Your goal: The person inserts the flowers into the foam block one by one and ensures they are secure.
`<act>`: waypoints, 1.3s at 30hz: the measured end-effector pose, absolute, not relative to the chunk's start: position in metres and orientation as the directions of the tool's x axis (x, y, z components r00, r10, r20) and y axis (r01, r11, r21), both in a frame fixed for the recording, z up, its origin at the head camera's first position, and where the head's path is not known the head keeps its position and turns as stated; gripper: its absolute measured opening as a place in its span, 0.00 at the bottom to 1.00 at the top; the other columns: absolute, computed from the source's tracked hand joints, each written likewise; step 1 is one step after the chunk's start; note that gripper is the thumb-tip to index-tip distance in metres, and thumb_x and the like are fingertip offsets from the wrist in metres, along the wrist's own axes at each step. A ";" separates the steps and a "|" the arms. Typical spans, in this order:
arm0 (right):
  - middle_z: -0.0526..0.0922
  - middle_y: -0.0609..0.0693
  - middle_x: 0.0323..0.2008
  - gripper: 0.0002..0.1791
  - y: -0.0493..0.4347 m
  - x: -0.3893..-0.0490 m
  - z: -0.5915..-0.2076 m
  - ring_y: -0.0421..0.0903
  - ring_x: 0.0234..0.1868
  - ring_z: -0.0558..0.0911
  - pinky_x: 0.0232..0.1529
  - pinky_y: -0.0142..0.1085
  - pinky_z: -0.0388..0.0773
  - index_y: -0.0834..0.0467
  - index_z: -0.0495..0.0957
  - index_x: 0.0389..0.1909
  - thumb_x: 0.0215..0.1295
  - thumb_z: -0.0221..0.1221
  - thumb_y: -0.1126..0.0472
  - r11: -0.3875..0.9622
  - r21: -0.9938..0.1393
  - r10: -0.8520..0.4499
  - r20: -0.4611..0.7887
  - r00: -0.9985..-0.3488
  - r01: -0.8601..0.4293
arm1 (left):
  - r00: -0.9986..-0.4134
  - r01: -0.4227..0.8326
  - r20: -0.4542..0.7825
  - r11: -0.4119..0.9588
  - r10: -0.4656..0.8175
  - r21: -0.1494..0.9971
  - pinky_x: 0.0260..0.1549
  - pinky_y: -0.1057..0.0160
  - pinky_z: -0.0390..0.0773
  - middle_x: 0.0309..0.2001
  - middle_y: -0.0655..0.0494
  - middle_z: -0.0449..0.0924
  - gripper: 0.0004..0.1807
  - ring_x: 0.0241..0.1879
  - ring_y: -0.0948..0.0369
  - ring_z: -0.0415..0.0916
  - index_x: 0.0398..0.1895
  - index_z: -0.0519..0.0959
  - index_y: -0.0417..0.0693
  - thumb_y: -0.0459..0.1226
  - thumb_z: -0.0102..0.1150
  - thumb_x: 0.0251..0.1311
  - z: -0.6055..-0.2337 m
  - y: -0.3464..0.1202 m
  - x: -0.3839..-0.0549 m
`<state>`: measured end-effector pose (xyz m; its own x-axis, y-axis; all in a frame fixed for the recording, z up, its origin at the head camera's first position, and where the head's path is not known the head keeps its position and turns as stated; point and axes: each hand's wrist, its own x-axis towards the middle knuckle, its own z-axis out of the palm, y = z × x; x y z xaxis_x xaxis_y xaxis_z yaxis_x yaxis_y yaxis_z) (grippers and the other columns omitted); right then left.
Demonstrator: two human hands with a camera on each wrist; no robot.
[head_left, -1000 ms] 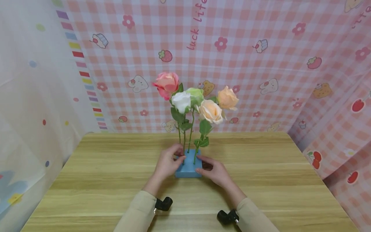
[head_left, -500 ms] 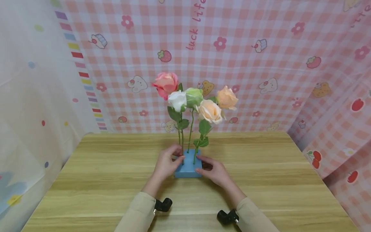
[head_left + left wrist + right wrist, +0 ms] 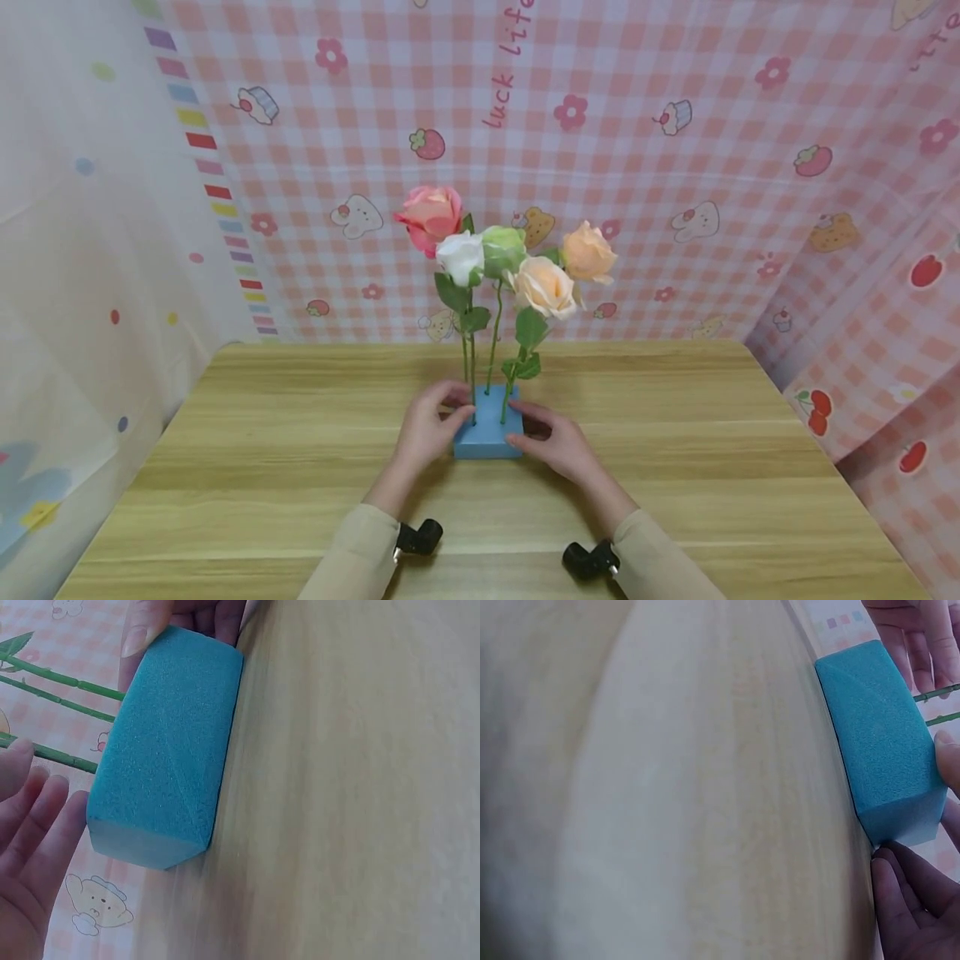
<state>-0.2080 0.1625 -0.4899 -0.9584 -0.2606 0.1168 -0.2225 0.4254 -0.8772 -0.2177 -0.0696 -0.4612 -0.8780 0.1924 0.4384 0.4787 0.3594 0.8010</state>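
A blue foam block (image 3: 490, 433) sits on the table with artificial roses standing upright in it. They are a pink rose (image 3: 431, 218), a white rose (image 3: 462, 258), a green rose (image 3: 503, 252), a cream rose (image 3: 544, 287) and a peach rose (image 3: 588, 252). My right hand (image 3: 557, 443) holds the block's right side, thumb on its top edge. My left hand (image 3: 429, 423) is at the left side by the white rose's stem. In the left wrist view its fingers (image 3: 49, 840) are fairly straight, beside the block and stems, gripping nothing visible.
The wooden table (image 3: 262, 467) extends around the block. A pink checked cloth (image 3: 637, 175) hangs behind it, with a pale dotted curtain (image 3: 82, 250) at the left. Black wrist cameras (image 3: 590, 561) stick out from both sleeves.
The white rose has shifted slightly left and up. My left hand has eased slightly left, its fingers lower beside the stem. My right hand has stayed on the block.
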 end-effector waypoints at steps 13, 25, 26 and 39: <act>0.78 0.59 0.59 0.32 0.162 -0.207 -0.489 0.54 0.55 0.80 0.55 0.43 0.79 0.58 0.73 0.67 0.62 0.69 0.57 0.397 -0.891 -0.267 0.118 -0.957 -0.221 | -0.899 0.438 0.400 0.334 0.178 0.835 0.39 0.64 0.83 0.39 0.52 0.83 0.13 0.40 0.57 0.80 0.46 0.81 0.39 0.27 0.67 0.58 -0.461 -0.080 -0.209; 0.77 0.66 0.58 0.30 0.170 -0.199 -0.485 0.61 0.53 0.80 0.57 0.52 0.76 0.66 0.71 0.65 0.63 0.67 0.64 0.372 -0.875 -0.282 0.211 -0.936 -0.309 | -0.885 0.464 0.408 0.356 0.225 0.811 0.42 0.63 0.83 0.40 0.47 0.83 0.12 0.41 0.56 0.81 0.46 0.81 0.40 0.28 0.67 0.59 -0.454 -0.103 -0.201; 0.77 0.67 0.58 0.30 0.172 -0.198 -0.484 0.61 0.53 0.80 0.57 0.52 0.76 0.67 0.71 0.65 0.64 0.66 0.64 0.390 -0.863 -0.281 0.220 -0.934 -0.321 | -0.880 0.473 0.412 0.375 0.236 0.797 0.42 0.62 0.83 0.39 0.47 0.83 0.12 0.41 0.56 0.81 0.45 0.81 0.40 0.27 0.67 0.58 -0.454 -0.106 -0.200; 0.75 0.61 0.63 0.33 0.200 -0.177 -0.461 0.64 0.62 0.73 0.63 0.61 0.65 0.61 0.68 0.69 0.66 0.64 0.54 0.718 -0.425 -0.390 0.411 -0.824 -0.552 | -0.828 0.559 0.377 0.675 0.416 0.481 0.55 0.46 0.76 0.51 0.43 0.82 0.21 0.52 0.47 0.78 0.54 0.80 0.36 0.34 0.69 0.59 -0.451 -0.147 -0.180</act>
<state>-0.1771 0.2001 -0.4615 -0.8237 -0.3902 0.4114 -0.5520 0.7176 -0.4246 -0.1801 -0.1469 -0.4506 -0.8276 0.4159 0.3769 0.5587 0.6754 0.4814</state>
